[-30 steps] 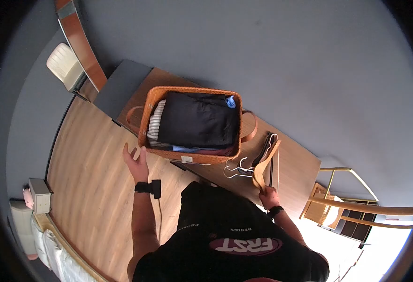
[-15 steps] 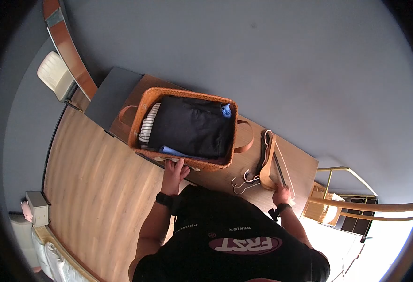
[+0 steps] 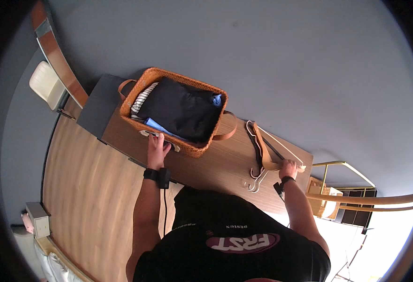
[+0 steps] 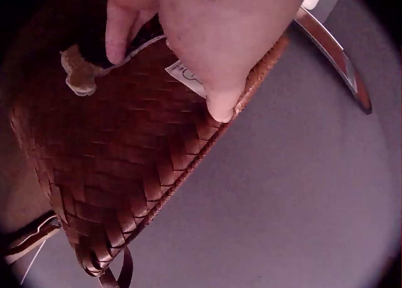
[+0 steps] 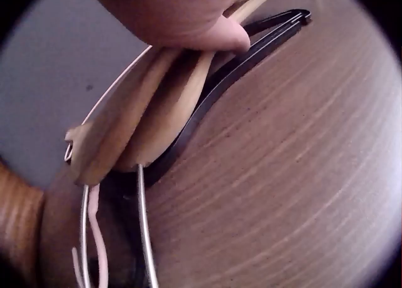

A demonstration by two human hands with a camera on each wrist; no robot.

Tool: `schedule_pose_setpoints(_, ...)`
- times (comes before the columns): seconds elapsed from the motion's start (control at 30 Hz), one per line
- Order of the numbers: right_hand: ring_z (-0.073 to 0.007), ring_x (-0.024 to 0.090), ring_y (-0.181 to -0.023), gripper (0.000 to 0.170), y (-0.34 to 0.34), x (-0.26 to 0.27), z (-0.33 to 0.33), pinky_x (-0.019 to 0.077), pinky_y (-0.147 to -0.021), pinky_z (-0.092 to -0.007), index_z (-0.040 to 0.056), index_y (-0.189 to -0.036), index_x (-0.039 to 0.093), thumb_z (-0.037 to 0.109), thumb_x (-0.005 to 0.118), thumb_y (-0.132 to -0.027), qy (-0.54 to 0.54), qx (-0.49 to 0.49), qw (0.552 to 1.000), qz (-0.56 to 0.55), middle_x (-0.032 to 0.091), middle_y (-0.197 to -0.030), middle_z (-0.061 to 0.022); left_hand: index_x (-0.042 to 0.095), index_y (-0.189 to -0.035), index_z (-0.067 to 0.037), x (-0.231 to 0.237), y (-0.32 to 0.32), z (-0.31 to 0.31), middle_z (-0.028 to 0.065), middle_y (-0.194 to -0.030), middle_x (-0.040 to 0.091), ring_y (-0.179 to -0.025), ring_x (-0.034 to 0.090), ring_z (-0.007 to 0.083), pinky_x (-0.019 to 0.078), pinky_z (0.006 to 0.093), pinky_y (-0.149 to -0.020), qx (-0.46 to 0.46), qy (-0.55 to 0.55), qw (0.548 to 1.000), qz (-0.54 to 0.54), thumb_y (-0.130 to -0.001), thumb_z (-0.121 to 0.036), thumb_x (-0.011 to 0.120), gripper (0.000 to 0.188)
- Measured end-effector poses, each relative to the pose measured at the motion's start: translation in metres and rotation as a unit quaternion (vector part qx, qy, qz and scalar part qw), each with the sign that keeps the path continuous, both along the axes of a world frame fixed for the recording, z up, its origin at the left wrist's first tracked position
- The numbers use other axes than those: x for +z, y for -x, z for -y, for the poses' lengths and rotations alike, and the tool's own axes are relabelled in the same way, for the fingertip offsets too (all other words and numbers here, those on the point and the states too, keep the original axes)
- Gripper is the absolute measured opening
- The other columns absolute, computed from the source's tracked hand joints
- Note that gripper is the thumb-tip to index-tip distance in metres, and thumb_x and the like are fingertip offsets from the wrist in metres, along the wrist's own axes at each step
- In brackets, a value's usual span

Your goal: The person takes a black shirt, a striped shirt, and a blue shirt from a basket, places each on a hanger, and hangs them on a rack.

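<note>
A brown woven basket with leather handles stands on a wooden cabinet top. Folded black cloth, a striped garment and blue fabric fill it. My left hand presses against the basket's front wall. In the left wrist view its thumb lies at the rim, with the other fingers lower, close to a pale patch. Over at the right end, my right hand grips a group of hangers. Among them are a wooden hanger, a black hanger and a pale thin one.
A grey wall rises behind the cabinet. Gold metal rails stand off its right end, near a wicker box. To the left are a white chair, a mirror and wooden floor.
My left hand came to the basket's front, and the basket slid up and left toward the wall, turning slightly. My right hand moved farther back with the hangers, toward the cabinet's right end.
</note>
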State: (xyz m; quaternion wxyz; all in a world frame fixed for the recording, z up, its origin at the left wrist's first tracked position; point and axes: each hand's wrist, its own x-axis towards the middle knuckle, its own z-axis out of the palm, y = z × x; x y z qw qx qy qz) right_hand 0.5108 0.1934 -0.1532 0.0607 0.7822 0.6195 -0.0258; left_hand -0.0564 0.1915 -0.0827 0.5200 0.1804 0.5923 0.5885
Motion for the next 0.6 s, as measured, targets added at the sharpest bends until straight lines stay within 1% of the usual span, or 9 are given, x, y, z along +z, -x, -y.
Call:
schedule_pose_setpoints(0.1,-0.0312,0.056,-0.117,0.024,-0.01,-0.002,-0.014,0.0436,-0.103,-0.0456,0.0128,-0.105,0.069,0.007,0.06,-0.083,-0.005,0.012,1.0,0.006,0.066,-0.117,-0.0083,0.015,-0.159,-0.01,0.0,-0.006,0.014,0.0118,-0.146,0.042,-0.113,0.057,0.0233,0.0519,0.0367,-0.097,-0.005,0.033,0.999,0.014,-0.097,-0.046,0.063,0.086)
schedule_pose_setpoints(0.13,-0.0312,0.056,-0.117,0.024,-0.013,-0.004,-0.017,0.0428,-0.104,-0.045,0.0122,-0.106,0.069,0.008,0.06,-0.084,-0.016,0.022,0.999,0.023,0.066,-0.117,-0.0083,0.021,-0.158,-0.01,0.011,-0.009,0.017,0.0098,-0.145,0.044,-0.109,0.059,0.0207,0.0519,0.035,-0.093,-0.021,0.038,0.999,0.001,-0.098,-0.044,0.062,0.08)
schedule_pose_setpoints(0.23,-0.0306,0.053,-0.123,0.027,-0.015,0.001,-0.022,0.0396,-0.108,-0.0453,0.012,-0.109,0.068,0.007,0.061,-0.084,-0.022,0.03,0.999,-0.015,0.064,-0.121,-0.0086,0.03,-0.154,-0.01,-0.003,-0.018,0.029,0.0096,-0.145,0.045,-0.111,0.058,0.0194,0.0517,0.0345,-0.093,-0.009,0.046,0.998,-0.046,-0.099,-0.043,0.062,0.072)
schedule_pose_setpoints(0.33,-0.0315,0.049,-0.13,0.037,-0.002,0.005,-0.017,0.0365,-0.113,-0.0443,0.0123,-0.114,0.067,0.002,0.06,-0.08,-0.03,0.047,0.998,-0.017,0.062,-0.126,-0.0096,0.037,-0.15,-0.007,-0.011,-0.025,0.042,0.0113,-0.141,0.051,-0.108,0.059,0.0178,0.0523,0.0334,-0.091,-0.014,0.054,0.997,-0.06,-0.1,-0.04,0.06,0.064)
schedule_pose_setpoints(0.43,-0.0324,0.044,-0.136,0.052,0.013,0.009,-0.001,0.0342,-0.116,-0.044,0.0119,-0.129,0.061,0.001,0.061,-0.078,-0.003,0.079,0.996,-0.049,0.057,-0.137,-0.0112,0.042,-0.144,-0.003,-0.028,-0.034,0.054,0.0111,-0.129,0.059,-0.102,0.062,0.0166,0.0534,0.0313,-0.087,-0.007,0.084,0.994,-0.074,-0.101,-0.035,0.061,0.057)
schedule_pose_setpoints(0.47,-0.0325,0.043,-0.138,0.059,0.018,0.007,0.006,0.0337,-0.116,-0.0444,0.0118,-0.133,0.058,-0.001,0.06,-0.076,-0.02,0.094,0.993,-0.066,0.055,-0.14,-0.0114,0.046,-0.137,-0.001,-0.039,-0.039,0.059,0.0096,-0.119,0.063,-0.095,0.064,0.0154,0.054,0.0291,-0.081,0.004,0.08,0.994,-0.068,-0.1,-0.029,0.063,0.049)
schedule_pose_setpoints(0.53,-0.033,0.04,-0.141,0.071,0.031,0.009,0.019,0.0328,-0.117,-0.0459,0.012,-0.141,0.051,-0.006,0.056,-0.073,-0.043,0.123,0.986,-0.101,0.051,-0.144,-0.0115,0.05,-0.132,-0.001,-0.055,-0.045,0.072,0.0083,-0.114,0.064,-0.091,0.065,0.0145,0.0539,0.0278,-0.078,-0.029,0.092,0.993,-0.073,-0.098,-0.025,0.066,0.044)
schedule_pose_setpoints(0.57,-0.0336,0.04,-0.14,0.073,0.03,0.001,0.023,0.032,-0.118,-0.046,0.0126,-0.143,0.049,-0.005,0.058,-0.073,-0.036,0.122,0.988,-0.088,0.051,-0.144,-0.0113,0.052,-0.13,-0.002,-0.062,-0.048,0.077,0.0077,-0.112,0.065,-0.089,0.065,0.014,0.0538,0.0271,-0.077,-0.043,0.098,0.991,-0.076,-0.098,-0.024,0.067,0.042)
schedule_pose_setpoints(0.6,-0.0338,0.041,-0.139,0.072,0.035,0.008,0.026,0.0317,-0.118,-0.046,0.0126,-0.143,0.049,-0.003,0.059,-0.073,-0.02,0.109,0.99,-0.084,0.051,-0.142,-0.0114,0.058,-0.123,-0.002,-0.066,-0.05,0.081,0.0066,-0.104,0.068,-0.085,0.065,0.0131,0.0534,0.0256,-0.075,-0.061,0.101,0.991,-0.064,-0.096,-0.02,0.068,0.034)
